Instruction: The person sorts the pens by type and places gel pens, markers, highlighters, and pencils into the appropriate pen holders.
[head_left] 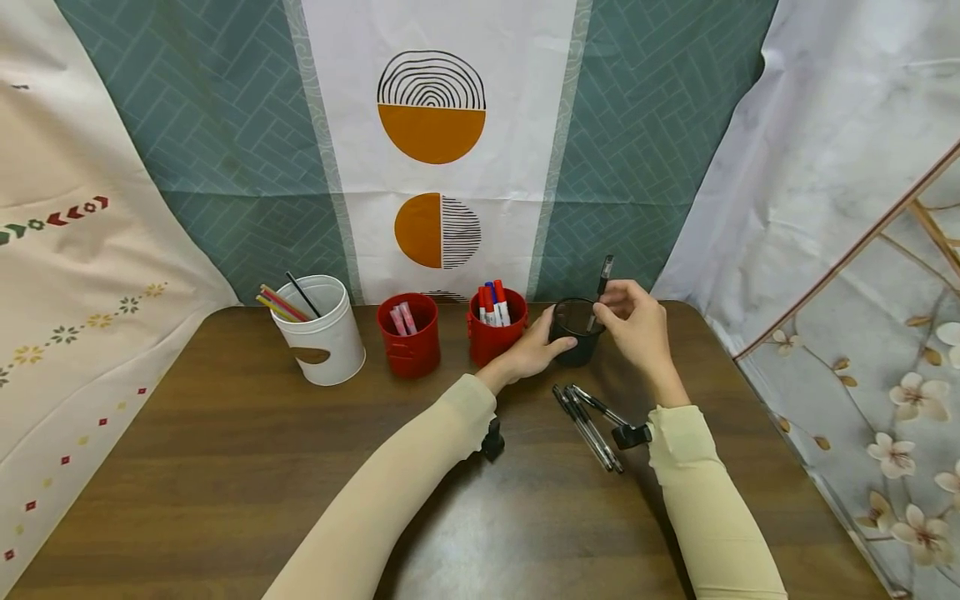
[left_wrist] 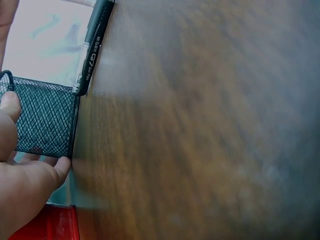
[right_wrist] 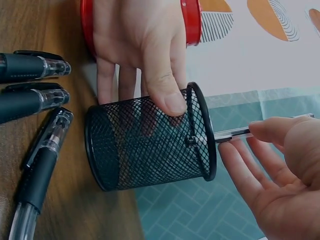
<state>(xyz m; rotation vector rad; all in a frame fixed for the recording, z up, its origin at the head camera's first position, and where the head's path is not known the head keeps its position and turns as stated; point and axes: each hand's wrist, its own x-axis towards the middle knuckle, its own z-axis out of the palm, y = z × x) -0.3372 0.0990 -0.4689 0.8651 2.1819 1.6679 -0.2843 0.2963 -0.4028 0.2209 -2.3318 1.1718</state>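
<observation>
A black mesh pen cup (head_left: 576, 348) stands near the back of the table. My left hand (head_left: 531, 348) grips it from the left, thumb (right_wrist: 175, 103) across its side and fingers behind. On its right, my right hand (head_left: 637, 323) pinches a gel pen (head_left: 604, 277) between thumb and fingers. The pen tilts, its lower end inside the cup's mouth, as the right wrist view shows through the mesh. Several more black and clear gel pens (head_left: 588, 429) lie on the table in front of the cup; one has lettering visible in the left wrist view.
Left of the mesh cup stand a red cup (head_left: 491, 346) of red and blue markers, another red cup (head_left: 412, 358) with pink sticks, and a white bucket (head_left: 341, 346) with colored pencil-like sticks. The wooden table (head_left: 300, 467) meets a patterned cloth (head_left: 630, 167) behind.
</observation>
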